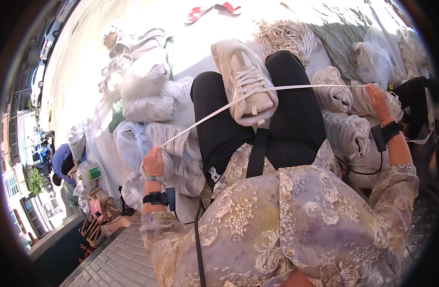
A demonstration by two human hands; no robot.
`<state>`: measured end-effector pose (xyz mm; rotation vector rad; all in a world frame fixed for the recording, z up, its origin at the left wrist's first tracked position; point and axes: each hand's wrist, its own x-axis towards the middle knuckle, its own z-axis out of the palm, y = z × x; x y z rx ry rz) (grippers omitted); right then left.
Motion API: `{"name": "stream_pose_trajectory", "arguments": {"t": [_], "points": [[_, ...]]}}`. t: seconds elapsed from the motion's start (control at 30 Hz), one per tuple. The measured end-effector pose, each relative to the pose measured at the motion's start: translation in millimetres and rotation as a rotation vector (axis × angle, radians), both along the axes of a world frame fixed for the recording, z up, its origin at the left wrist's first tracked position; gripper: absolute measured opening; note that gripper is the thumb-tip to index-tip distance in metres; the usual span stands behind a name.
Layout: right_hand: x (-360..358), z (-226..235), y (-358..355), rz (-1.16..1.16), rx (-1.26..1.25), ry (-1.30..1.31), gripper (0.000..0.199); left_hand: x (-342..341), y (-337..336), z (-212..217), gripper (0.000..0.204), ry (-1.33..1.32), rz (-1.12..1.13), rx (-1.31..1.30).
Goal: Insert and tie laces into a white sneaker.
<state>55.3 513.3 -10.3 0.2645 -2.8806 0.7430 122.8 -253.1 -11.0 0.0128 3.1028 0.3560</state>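
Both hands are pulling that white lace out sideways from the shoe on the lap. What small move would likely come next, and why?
Probably even out the two ends. The lace runs taut through the pale sneaker lying on the lap, and the left hand holds its end low while the right hand holds the other end out to the side. Once level, the ends could be threaded through the next eyelets.

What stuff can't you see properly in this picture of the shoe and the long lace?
Head view only:
- The pale grey lace-up sneaker: its sole is hidden, resting against the black trouser lap.
- The flat white lace: its ends vanish inside the left hand and right hand.
- The clear plastic bags of white bundles: glare washes out what is inside.
- The red sandals: small and partly lost in glare near the top edge.
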Motion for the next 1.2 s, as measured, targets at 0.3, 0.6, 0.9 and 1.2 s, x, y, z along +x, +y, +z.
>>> {"name": "stream_pose_trajectory", "arguments": {"t": [0.3, 0.6, 0.9, 1.2], "points": [[-0.8, 53.2, -137.6, -0.330, -0.997, -0.985, 0.015, -34.5, 89.4, 35.2, 0.024, -0.742, 0.418, 0.921], [-53.1, 43.7, -282.2, 0.012, -0.914, -0.912, 0.017, -114.9, 218.0, 53.2, 0.017, -1.039, 0.147, 1.375], [-56.3, 32.2, -290.3, -0.090, -1.083, -0.614, 0.016, -123.5, 226.0, 49.5, 0.019, -0.642, 0.200, 1.340], [-50.7, 20.7, -302.1, -0.156, -1.001, -0.411, 0.015, -98.7, 230.6, 41.3, 0.019, -0.449, 0.301, 1.528]]}}
